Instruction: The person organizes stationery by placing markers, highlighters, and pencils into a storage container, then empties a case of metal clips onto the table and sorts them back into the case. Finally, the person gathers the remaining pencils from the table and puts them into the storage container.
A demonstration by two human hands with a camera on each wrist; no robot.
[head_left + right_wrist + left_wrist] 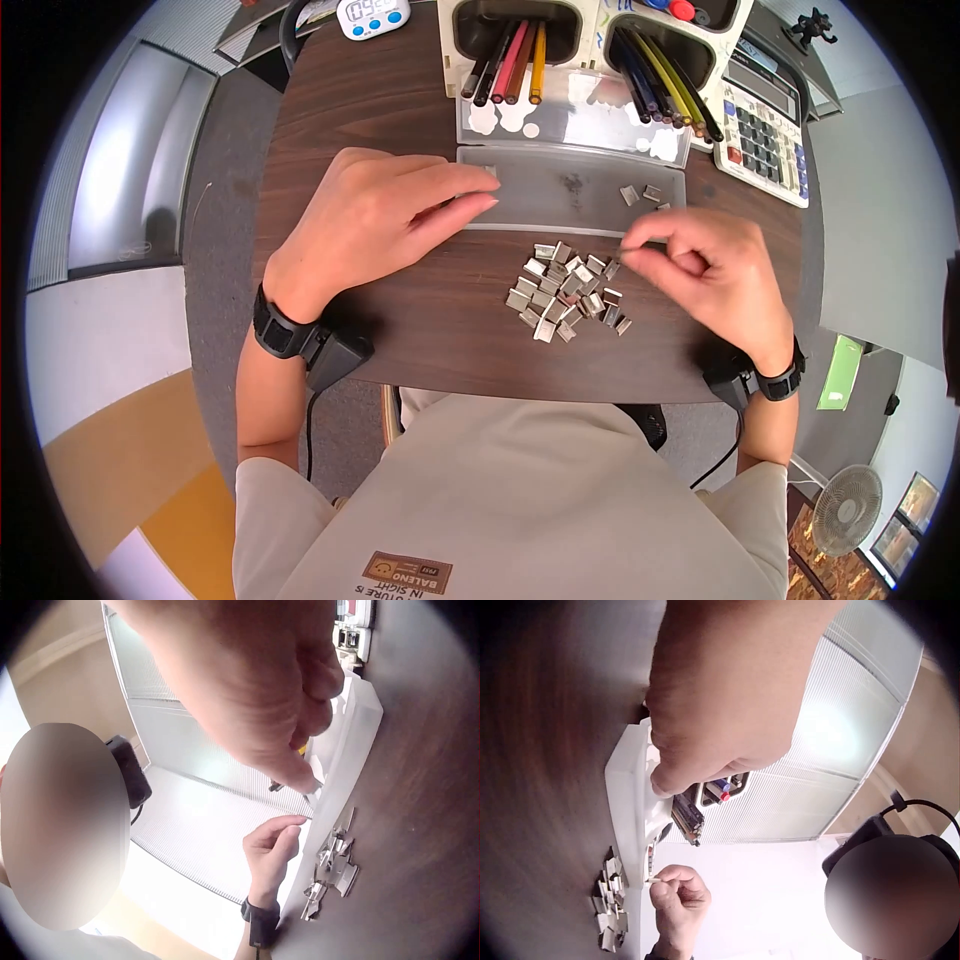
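Note:
Small metal clips point(548, 293) lie in a loose heap on the dark table, in front of a long translucent plastic case point(540, 205). My right hand point(712, 265) pinches one metal clip point(655, 880) between thumb and forefinger, over the near wall of the case at its right end. Inside the case, below the hinged side, a few clips point(629, 195) sit at the right. My left hand point(375, 205) hovers at the left end of the case, forefinger and thumb extended with a gap between their tips. A pale clip-like piece shows just behind its forefinger.
The case's lid point(560, 115) lies folded back toward a pen holder point(592, 60) with colored pencils point(520, 62). A calculator point(762, 140) stands at the back right, a digital timer point(372, 16) at the back left. The table's front edge runs close to the person's shirt point(530, 480).

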